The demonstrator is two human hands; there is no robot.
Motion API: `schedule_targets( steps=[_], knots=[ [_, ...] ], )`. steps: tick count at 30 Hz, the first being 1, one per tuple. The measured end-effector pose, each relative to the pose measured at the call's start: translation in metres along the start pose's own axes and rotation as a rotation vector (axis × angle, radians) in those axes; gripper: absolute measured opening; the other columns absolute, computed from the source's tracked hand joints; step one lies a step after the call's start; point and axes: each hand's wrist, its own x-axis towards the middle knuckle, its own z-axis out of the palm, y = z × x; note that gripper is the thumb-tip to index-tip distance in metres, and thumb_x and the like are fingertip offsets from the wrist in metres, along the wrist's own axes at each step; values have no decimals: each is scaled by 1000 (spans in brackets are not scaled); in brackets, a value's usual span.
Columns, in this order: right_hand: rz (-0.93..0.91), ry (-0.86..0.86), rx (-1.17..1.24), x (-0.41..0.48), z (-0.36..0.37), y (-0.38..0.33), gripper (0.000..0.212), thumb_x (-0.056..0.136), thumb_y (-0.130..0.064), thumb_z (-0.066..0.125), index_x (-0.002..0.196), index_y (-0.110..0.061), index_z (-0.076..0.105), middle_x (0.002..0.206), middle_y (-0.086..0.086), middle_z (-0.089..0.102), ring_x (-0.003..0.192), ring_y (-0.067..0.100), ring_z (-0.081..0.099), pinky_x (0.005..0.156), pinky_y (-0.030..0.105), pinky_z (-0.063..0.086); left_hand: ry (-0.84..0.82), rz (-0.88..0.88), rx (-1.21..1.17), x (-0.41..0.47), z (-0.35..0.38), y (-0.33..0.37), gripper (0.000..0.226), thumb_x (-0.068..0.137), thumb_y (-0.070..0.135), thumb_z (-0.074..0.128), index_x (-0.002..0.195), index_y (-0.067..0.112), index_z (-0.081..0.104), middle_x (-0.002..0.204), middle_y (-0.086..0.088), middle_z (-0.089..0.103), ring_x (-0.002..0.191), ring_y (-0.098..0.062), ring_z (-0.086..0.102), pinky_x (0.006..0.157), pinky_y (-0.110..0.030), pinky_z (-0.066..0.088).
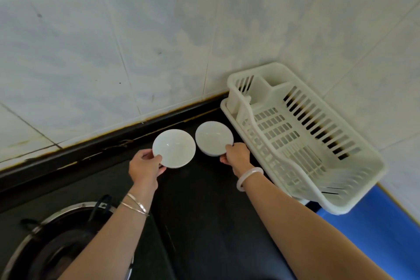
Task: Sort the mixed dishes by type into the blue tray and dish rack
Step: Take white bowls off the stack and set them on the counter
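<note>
White left bowl and right bowl are held near the worktop's back edge. The left grip pinches one rim and the right grip the other, just beside the dish rack. The rack holds nothing and the blue tray is mostly hidden, so sorting seems barely begun.

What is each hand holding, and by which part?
Left hand holds the left bowl at its near rim; right hand holds the right bowl at its near rim.
</note>
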Motion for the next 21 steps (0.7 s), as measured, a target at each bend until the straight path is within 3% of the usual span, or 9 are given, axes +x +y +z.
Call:
schedule_targets(
  steps=[8, 12, 15, 21],
  knots=[
    [41, -88, 124, -4, -4, 3, 25, 97, -23, 47, 116, -9, 56, 80, 8, 61, 63, 15, 61, 43, 21, 51, -24, 2, -6, 1, -3, -5, 28, 83, -4, 59, 105, 13, 57, 117, -12, 60, 104, -29, 62, 70, -33, 54],
    [92, -206, 302, -12, -12, 12, 35, 98, -21, 47, 133, -14, 48, 103, 10, 60, 79, 21, 64, 61, 28, 55, -131, -137, -115, -7, -9, -14, 35, 88, 7, 58, 121, 15, 52, 118, -7, 55, 91, -26, 65, 71, -32, 54],
    [116, -262, 490, -17, -14, 15, 39, 97, -13, 49, 136, -12, 45, 123, 18, 57, 92, 26, 65, 68, 30, 55, -215, -249, -299, -16, -10, -25, 44, 89, 10, 58, 131, 16, 48, 127, -11, 53, 90, -25, 65, 81, -35, 54],
    [125, -220, 622, -15, -6, 4, 39, 96, -3, 49, 135, -3, 46, 130, 23, 54, 116, 35, 58, 75, 31, 53, -170, -239, -425, -20, 0, -28, 42, 89, 9, 57, 131, 12, 49, 135, -13, 50, 84, -22, 66, 78, -32, 54]
  ],
)
